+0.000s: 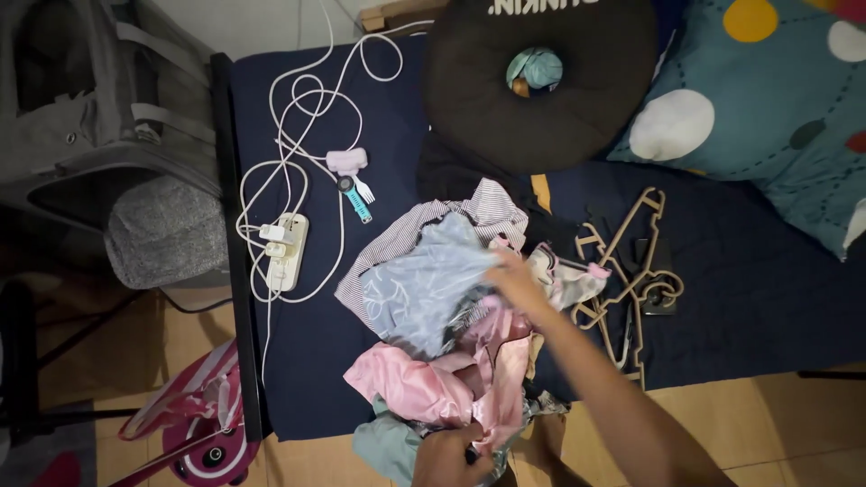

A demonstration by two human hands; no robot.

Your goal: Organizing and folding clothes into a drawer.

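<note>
A heap of clothes lies on the dark blue mattress [740,298]. My right hand [512,278] reaches into the heap and grips a pale blue garment [424,287], which lies over a striped garment [492,209]. My left hand [448,457] is at the bottom edge, closed on pink satin cloth [424,388] near a teal garment [383,442]. Both hands are partly blurred.
Several beige plastic hangers [631,261] lie right of the heap. A black ring cushion [541,81] and a spotted teal pillow [767,99] sit at the back. A white power strip [287,251] with tangled cables lies at left. A grey bag [81,108] and pink bag [194,415] stand on the floor.
</note>
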